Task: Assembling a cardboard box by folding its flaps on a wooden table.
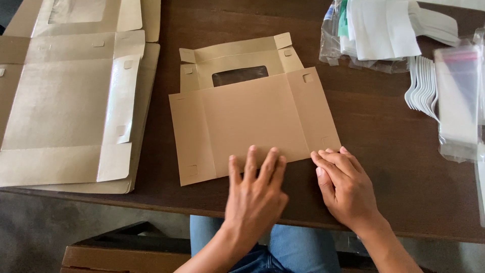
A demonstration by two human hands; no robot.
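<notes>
Both hands lie flat, palms down, on the near edge of a flat brown cardboard box blank (252, 119), gripping nothing: the left hand (255, 189) has its fingers spread and pressed on the blank's lower edge, the right hand (346, 184) has its fingers held together and pressed on the lower right corner. Around them, a stack of larger flattened brown cardboard boxes (70, 106) lies well apart at the left end of the dark wooden table (394, 167). At the far right sit a clear plastic bag of white sheets (379, 30), a row of white plastic spoons (422, 86) and clear plastic sleeves (457, 101). Nothing lies between hands and blank. It lies in the middle of the table, unfolded, with creased side flaps, small tab slots and a rectangular window cut near its far edge
</notes>
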